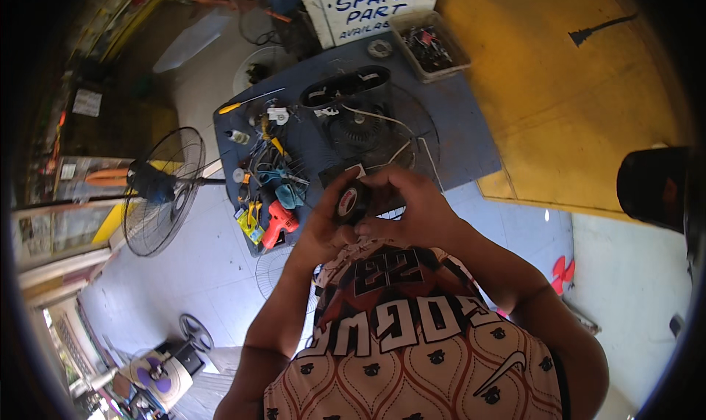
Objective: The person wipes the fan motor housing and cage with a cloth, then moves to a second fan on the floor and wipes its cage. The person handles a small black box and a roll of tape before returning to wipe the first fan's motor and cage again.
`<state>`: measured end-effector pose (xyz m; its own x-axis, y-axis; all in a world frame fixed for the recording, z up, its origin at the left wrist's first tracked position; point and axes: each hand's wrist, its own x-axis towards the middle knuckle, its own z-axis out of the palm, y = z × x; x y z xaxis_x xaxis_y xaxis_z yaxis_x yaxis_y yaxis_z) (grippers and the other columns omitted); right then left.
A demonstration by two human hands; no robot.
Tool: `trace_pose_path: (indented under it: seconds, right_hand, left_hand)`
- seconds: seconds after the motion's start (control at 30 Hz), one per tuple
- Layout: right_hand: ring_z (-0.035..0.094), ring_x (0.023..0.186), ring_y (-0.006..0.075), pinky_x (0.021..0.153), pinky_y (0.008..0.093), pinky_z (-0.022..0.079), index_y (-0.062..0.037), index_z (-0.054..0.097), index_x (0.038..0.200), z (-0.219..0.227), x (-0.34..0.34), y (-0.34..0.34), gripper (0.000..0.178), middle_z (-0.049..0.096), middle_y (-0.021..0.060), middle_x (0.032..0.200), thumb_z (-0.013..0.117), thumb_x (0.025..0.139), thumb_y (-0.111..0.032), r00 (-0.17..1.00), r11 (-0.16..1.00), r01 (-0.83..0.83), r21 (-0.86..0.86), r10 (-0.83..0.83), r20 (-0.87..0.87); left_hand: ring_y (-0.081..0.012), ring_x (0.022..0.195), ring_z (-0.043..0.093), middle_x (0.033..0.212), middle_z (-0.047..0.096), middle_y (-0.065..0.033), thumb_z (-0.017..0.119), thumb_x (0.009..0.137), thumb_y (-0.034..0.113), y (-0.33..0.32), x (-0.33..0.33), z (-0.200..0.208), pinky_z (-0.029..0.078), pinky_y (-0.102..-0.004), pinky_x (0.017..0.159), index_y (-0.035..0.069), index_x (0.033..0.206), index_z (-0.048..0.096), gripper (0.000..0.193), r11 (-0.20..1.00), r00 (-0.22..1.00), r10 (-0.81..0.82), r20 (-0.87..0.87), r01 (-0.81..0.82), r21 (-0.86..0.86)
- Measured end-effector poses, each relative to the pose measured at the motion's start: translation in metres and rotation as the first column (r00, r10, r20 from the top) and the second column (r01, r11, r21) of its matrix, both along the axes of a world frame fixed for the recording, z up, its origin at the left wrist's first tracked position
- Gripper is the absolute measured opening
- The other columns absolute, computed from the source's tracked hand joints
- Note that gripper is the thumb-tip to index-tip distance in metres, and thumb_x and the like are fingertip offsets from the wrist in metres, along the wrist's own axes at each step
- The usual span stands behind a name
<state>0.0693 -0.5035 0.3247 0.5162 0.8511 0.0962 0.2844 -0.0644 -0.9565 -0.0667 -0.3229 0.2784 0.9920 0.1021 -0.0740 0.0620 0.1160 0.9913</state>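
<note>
Close to my chest, my left hand (321, 225) closes round a small black piece (351, 203) with an oval red-and-white label facing up. From the other side, the curled fingers and thumb of my right hand (415, 208) grip the same piece, though my knuckles hide much of it. Just beyond them on the dark blue table (471, 144) lies a black oval fan housing (346, 88), and nearer to me a round black fan motor part (360, 130) with a pale cord running from it.
Tools crowd the table's left side: a red glue gun (279, 223), blue-handled pliers (276, 176) and a yellow-handled screwdriver (232, 108). A bin of small parts (430, 49) stands at the back right. A standing fan (165, 188) is left of the table, a yellow wooden surface (559, 89) right.
</note>
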Motion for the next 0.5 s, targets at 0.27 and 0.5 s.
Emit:
trace_pose_path:
  seconds: [0.27, 0.5]
  right_hand:
    - [0.075, 0.087, 0.0224, 0.076, 0.0359, 0.058, -0.0004, 0.072, 0.107, -0.001, -0.027, 0.025, 0.037, 0.075, 0.0133, 0.094, 0.088, 0.082, -0.023, 0.965, 0.962, 0.066, -0.267, -0.13, -0.229]
    - [0.075, 0.084, 0.0238, 0.077, 0.036, 0.059, -0.0086, 0.076, 0.118, 0.013, -0.028, 0.008, 0.03, 0.076, 0.0137, 0.095, 0.077, 0.089, -0.013, 0.999, 0.986, 0.038, -0.16, -0.041, -0.019]
  left_hand:
    - [-0.0231, 0.124, 0.058, 0.13, 0.058, -0.0096, 0.098, 0.063, 0.035, 0.07, -0.002, -0.006, 0.046, -0.0364, 0.105, 0.005, 0.145, 0.051, 0.099, 0.91, 0.928, -0.363, -0.08, 0.372, 0.184]
    - [-0.0219, 0.114, 0.064, 0.121, 0.065, -0.0097, 0.096, 0.07, 0.037, 0.061, 0.005, 0.008, 0.05, -0.0361, 0.098, 0.004, 0.133, 0.061, 0.08, 0.91, 0.952, -0.285, -0.113, 0.306, 0.281]
